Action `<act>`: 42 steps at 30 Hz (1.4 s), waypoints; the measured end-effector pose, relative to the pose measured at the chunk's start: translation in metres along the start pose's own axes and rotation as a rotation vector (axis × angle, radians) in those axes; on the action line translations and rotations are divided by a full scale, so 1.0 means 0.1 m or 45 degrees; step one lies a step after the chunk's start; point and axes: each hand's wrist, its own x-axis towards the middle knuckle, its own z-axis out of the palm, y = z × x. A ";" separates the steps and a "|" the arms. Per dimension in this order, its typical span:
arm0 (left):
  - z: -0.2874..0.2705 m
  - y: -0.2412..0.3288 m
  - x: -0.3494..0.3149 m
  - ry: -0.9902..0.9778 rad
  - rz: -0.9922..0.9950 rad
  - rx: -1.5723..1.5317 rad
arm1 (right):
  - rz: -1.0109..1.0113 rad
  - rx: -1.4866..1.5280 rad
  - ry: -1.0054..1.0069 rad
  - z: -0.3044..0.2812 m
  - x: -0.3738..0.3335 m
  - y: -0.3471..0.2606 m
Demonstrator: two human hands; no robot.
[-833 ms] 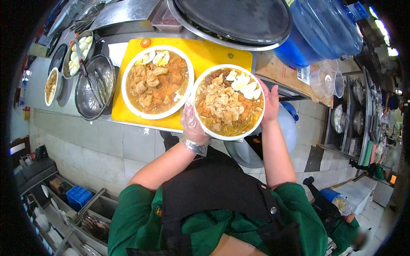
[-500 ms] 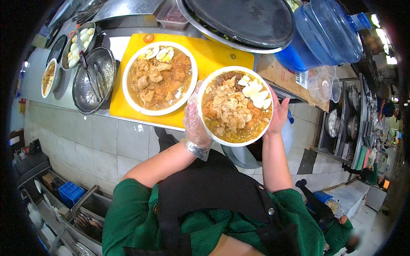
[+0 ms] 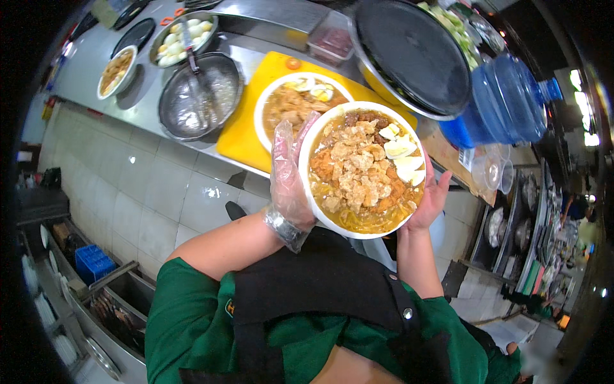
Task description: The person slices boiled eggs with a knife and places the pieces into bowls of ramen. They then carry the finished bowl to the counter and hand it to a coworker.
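Observation:
Between my two hands I carry a white bowl [image 3: 364, 169] of noodle soup, topped with crushed brown crackling and slices of boiled egg. My left hand [image 3: 289, 176], in a clear plastic glove, supports its left side. My bare right hand [image 3: 432, 198] grips the right side, with some fingers hidden beneath the rim. Just behind it, a second white bowl [image 3: 261, 118] of similar food with egg halves rests on a yellow cutting board [image 3: 238, 144], partly covered by the held bowl. A small tomato slice [image 3: 293, 63] lies on the board.
Left of the board stand a dark plastic-lined bowl [image 3: 173, 105] with tongs, a pan of peeled eggs [image 3: 171, 48] and a small white bowl [image 3: 117, 73]. Behind are a lidded pot [image 3: 412, 54] and a blue water jug [image 3: 505, 99]. Clear plastic cups [image 3: 492, 171] stand at the right.
The held bowl has come nearer to me and now overlaps the second bowl. My view has turned, so the counter things appear shifted rightward. Both hands keep their hold.

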 end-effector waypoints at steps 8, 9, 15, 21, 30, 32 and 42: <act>0.29 -0.04 -0.14 0.162 0.020 0.152 | 0.032 0.028 -0.024 0.00 -0.10 -0.11; 0.29 -0.05 -0.16 0.206 0.014 0.142 | 0.048 0.095 -0.036 -0.02 -0.12 -0.12; 0.08 0.41 -0.35 0.221 0.105 0.132 | 0.111 0.058 0.091 0.38 -0.13 0.30; 0.13 2.10 0.05 0.264 0.306 0.075 | 0.262 -0.010 -0.035 1.79 0.91 1.01; -0.14 3.32 -0.19 0.361 0.425 0.129 | 0.458 0.094 -0.264 2.81 1.30 2.00; -0.24 3.63 -0.20 0.386 0.464 0.149 | 0.484 0.041 -0.290 3.06 1.39 2.23; -0.60 4.65 0.05 0.374 0.483 0.293 | 0.464 0.131 -0.475 3.73 1.84 3.01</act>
